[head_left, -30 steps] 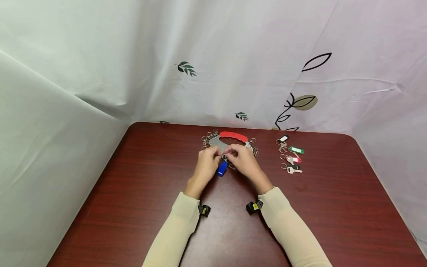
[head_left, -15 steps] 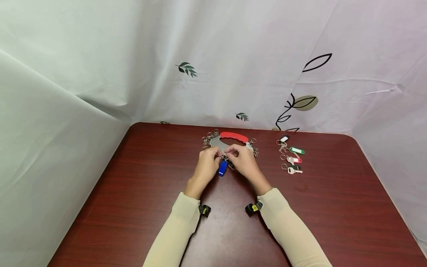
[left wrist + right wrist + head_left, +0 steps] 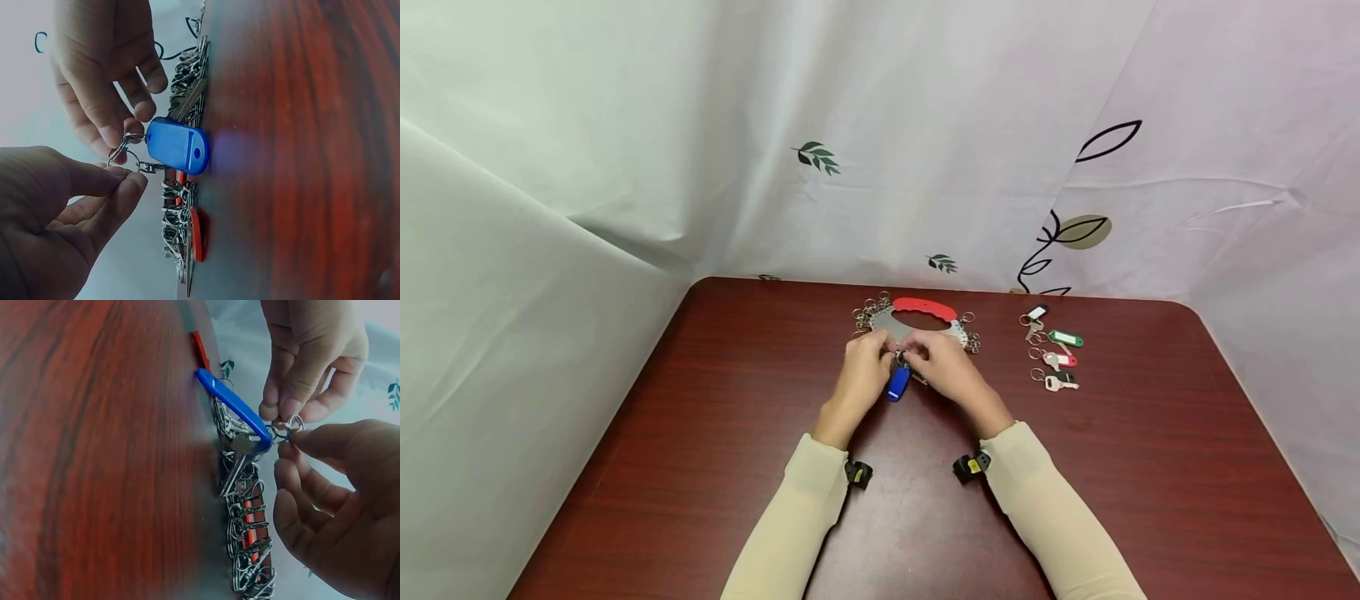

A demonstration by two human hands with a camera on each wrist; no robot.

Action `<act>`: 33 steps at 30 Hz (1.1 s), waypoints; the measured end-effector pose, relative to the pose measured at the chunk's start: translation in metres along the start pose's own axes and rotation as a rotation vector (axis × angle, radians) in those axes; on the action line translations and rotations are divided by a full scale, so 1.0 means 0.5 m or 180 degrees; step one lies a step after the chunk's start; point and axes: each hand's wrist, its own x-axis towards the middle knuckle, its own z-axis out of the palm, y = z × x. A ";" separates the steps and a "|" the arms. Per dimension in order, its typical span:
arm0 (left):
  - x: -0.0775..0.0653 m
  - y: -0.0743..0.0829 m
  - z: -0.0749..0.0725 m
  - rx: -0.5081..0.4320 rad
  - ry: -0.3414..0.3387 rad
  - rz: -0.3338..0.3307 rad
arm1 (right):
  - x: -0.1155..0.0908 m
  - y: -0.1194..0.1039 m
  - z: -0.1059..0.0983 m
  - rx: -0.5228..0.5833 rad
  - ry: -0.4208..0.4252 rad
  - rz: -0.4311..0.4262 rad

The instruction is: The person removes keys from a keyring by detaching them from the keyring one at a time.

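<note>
A blue key tag (image 3: 898,384) with a key (image 3: 189,103) hangs from linked metal rings (image 3: 295,427) between the two hands. My left hand (image 3: 867,367) pinches a ring between thumb and index finger, beside a small clip (image 3: 150,167). My right hand (image 3: 946,362) pinches the tag's ring from the other side, its remaining fingers loosely bent. Behind the fingertips lies a grey metal key holder (image 3: 887,322) with a red grip (image 3: 925,308) and several rings and clips along its edge. Fingers partly hide where the rings meet.
On the table's right lie several tagged keys: a black tag (image 3: 1037,312), a green tag (image 3: 1065,337), a red tag (image 3: 1064,360) and a silver key (image 3: 1062,382) over a dark tag. A white curtain (image 3: 880,150) stands behind the brown table (image 3: 730,433).
The blue tag has dropped slightly toward the table's front. The right fingertips have closed in on the ring beside the left fingertips. The key holder and the tags at right stay put.
</note>
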 end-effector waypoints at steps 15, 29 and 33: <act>-0.005 0.001 0.002 -0.0008 -0.0062 0.0066 | -0.008 -0.015 0.003 -0.0741 0.0320 -0.0241; -0.003 0.004 0.002 0.0004 -0.0090 0.0054 | -0.008 -0.006 0.008 -0.0391 0.0572 -0.0236; -0.004 0.005 0.003 0.0010 -0.0088 0.0055 | -0.006 -0.002 0.009 -0.0270 0.0648 -0.0107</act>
